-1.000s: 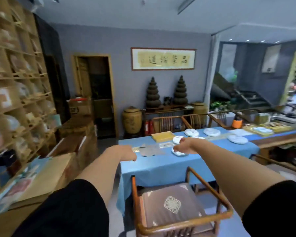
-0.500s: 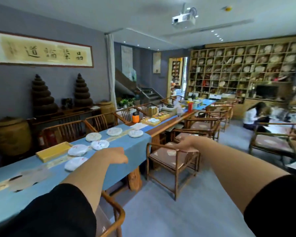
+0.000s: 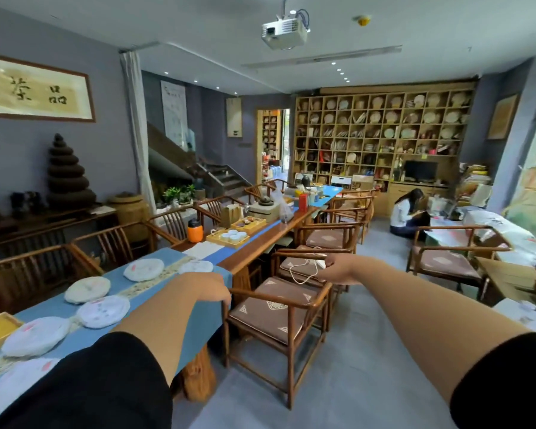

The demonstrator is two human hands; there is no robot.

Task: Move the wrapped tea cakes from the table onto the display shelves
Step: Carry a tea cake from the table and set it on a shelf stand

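The tea cakes (image 3: 101, 311) lie on the blue cloth of the bench (image 3: 198, 320), at your left side and low in the view. They are flat round discs in white paper, set in a loose row that runs away from you along the bench. Your left hand (image 3: 212, 289) is the nearer one: it hangs over the edge of the cloth, just to the right of the row, fingers curled down and holding nothing that I can see. The closest cake to this grip seems to be the one at the far end (image 3: 195, 267), just beyond and a little left of the knuckles.

Your right hand (image 3: 334, 270) is well apart from the cakes, out over the chairs (image 3: 279, 314). It pinches a thin white cord (image 3: 304, 275) that hangs in a loop.

The shelves (image 3: 381, 134) stand at the far wall, ahead and to the right, so the carry goes away from the bench. I judge that the left hand must reach back to the left first, because no cake is taken yet.
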